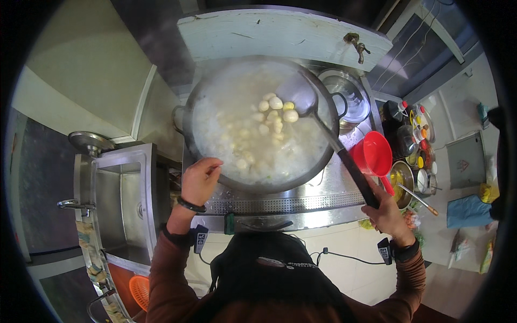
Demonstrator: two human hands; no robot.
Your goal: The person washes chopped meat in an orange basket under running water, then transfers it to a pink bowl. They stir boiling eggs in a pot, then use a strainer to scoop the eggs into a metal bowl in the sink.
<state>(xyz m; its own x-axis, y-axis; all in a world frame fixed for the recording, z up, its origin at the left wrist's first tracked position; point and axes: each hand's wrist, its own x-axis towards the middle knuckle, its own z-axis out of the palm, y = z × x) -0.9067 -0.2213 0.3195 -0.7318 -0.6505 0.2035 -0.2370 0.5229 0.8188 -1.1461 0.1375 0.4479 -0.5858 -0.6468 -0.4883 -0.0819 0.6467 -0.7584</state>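
A large steaming wok [258, 188] stands on a steel stove, filled with pale bubbling liquid in which round whitish balls [276, 103] float. My right hand [385, 214] grips the black handle of a wok spatula or ladle [331, 135]; its broad metal head lies at the upper right inside the wok, beside a cluster of the balls. Steam blurs part of that head. At the wok's lower left rim is my left hand [202, 180], its fingers bent with thumb and fingertips close together. Whether it pinches something small cannot be made out.
Right of the wok are a red plastic ladle [373, 155], a steel basin [347, 93], a metal bowl of yellow liquid [400, 177] with a utensil, and several bottles and jars [408, 139]. A steel sink [121, 210] is at the left. A tap [357, 47] projects above the stove.
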